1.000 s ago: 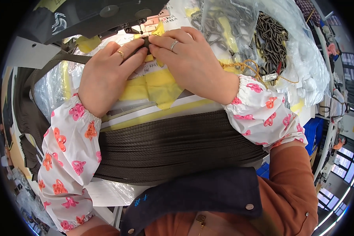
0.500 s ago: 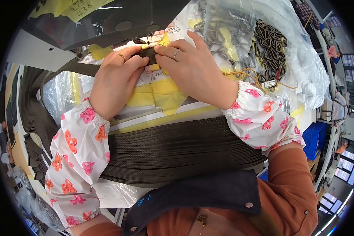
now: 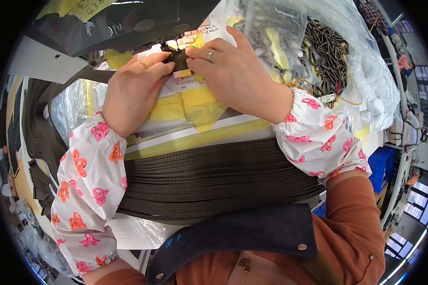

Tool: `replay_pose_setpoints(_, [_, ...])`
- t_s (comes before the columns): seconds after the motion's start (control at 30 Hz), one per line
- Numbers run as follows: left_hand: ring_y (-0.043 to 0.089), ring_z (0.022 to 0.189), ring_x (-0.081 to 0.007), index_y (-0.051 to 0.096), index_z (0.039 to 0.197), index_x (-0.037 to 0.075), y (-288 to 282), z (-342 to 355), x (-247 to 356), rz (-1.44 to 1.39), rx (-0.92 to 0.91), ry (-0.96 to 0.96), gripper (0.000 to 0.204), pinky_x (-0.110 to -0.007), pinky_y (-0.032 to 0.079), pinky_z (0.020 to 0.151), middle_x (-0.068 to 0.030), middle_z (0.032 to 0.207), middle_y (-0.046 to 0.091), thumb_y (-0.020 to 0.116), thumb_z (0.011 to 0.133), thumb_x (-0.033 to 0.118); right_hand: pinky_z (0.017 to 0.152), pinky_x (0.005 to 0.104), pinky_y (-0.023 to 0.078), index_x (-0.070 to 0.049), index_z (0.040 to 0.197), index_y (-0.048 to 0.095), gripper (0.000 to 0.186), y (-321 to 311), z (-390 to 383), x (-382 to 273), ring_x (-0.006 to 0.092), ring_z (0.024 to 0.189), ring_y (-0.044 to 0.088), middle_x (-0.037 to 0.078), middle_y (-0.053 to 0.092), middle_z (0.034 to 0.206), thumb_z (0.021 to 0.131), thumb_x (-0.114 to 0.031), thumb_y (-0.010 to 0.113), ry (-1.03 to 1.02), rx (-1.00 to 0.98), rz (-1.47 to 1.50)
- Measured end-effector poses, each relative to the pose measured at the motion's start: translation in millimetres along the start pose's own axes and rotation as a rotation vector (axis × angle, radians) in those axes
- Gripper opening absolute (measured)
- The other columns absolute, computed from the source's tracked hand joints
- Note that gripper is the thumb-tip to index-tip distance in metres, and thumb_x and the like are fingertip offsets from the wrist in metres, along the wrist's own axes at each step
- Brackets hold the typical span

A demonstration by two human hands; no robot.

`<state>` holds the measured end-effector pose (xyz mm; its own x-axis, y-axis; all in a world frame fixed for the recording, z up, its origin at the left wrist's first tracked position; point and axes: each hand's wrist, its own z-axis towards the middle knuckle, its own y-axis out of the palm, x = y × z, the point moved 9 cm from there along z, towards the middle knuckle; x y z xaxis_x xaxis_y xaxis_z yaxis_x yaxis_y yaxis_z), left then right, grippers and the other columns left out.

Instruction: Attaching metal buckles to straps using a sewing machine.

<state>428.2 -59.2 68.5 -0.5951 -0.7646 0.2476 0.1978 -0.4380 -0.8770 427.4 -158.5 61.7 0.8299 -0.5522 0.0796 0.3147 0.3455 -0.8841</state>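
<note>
Just on your side of the sewing machine (image 3: 133,28), the dark strap (image 3: 180,61) lies between your left hand (image 3: 135,90) and right hand (image 3: 235,76), touching the fingertips of both. Whether your bent fingers pinch or merely press cannot be told, their undersides being hidden. The strap's end nearest the machine is hard to make out. More strap shows between your fingertips than a second ago.

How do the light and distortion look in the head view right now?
Head view, top middle: bright light beyond the dark strap, while the sewing machine looks dark; head view, right: shiny highlights on the clear plastic; head view, rim: bright windows bend, corners black.
</note>
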Motion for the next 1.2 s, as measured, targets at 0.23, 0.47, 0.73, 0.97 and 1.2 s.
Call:
replay_pose_setpoints(0.23, [0.056,0.101,-0.0338,0.060,0.102,0.002,6,0,-5,-0.018,-0.089,-0.001,0.024,-0.036,0.045,0.086,-0.0152,0.111,0.059,0.055,0.079,0.000,0.094,0.0527,0.031,-0.010,0.089,0.063,0.018,-1,2,5,0.0181,0.088,0.057,0.000,0.063,0.093,0.072,-0.010,0.055,-0.016,0.052,-0.008])
replay_pose_setpoints(0.47, [0.062,0.088,-0.0274,0.062,0.104,0.012,13,-2,-25,0.042,-0.046,-0.052,0.023,-0.032,0.051,0.069,-0.0081,0.112,0.060,0.055,0.083,0.007,0.095,0.0492,0.034,-0.012,0.100,0.061,0.032,13,10,19,0.0145,0.099,0.054,-0.005,0.061,0.109,0.068,-0.006,0.060,0.031,-0.131,-0.047])
replay_pose_setpoints(0.73, [0.063,0.081,-0.0246,0.059,0.110,0.017,24,-1,-45,-0.076,-0.053,-0.046,0.028,-0.031,0.051,0.061,-0.0024,0.111,0.061,0.049,0.086,0.007,0.095,0.0493,0.034,-0.011,0.103,0.060,0.035,15,15,25,0.0172,0.101,0.053,-0.001,0.060,0.111,0.070,-0.003,0.056,0.050,-0.109,0.002])
replay_pose_setpoints(0.97, [0.064,0.077,-0.0242,0.057,0.113,0.019,25,-6,-46,-0.058,-0.061,-0.104,0.030,-0.030,0.051,0.058,-0.0005,0.108,0.062,0.049,0.086,0.009,0.095,0.0481,0.034,-0.011,0.105,0.060,0.036,18,12,26,0.0184,0.101,0.053,0.000,0.060,0.111,0.071,-0.001,0.054,0.078,-0.101,0.042])
replay_pose_setpoints(1.2, [0.059,0.088,-0.0299,0.056,0.110,0.011,22,-3,-30,-0.047,-0.173,-0.200,0.027,-0.034,0.048,0.072,-0.0115,0.105,0.059,0.050,0.085,0.003,0.094,0.0474,0.034,-0.011,0.095,0.062,0.024,13,11,26,0.0191,0.096,0.055,0.000,0.059,0.106,0.073,-0.008,0.054,0.068,-0.053,0.133])
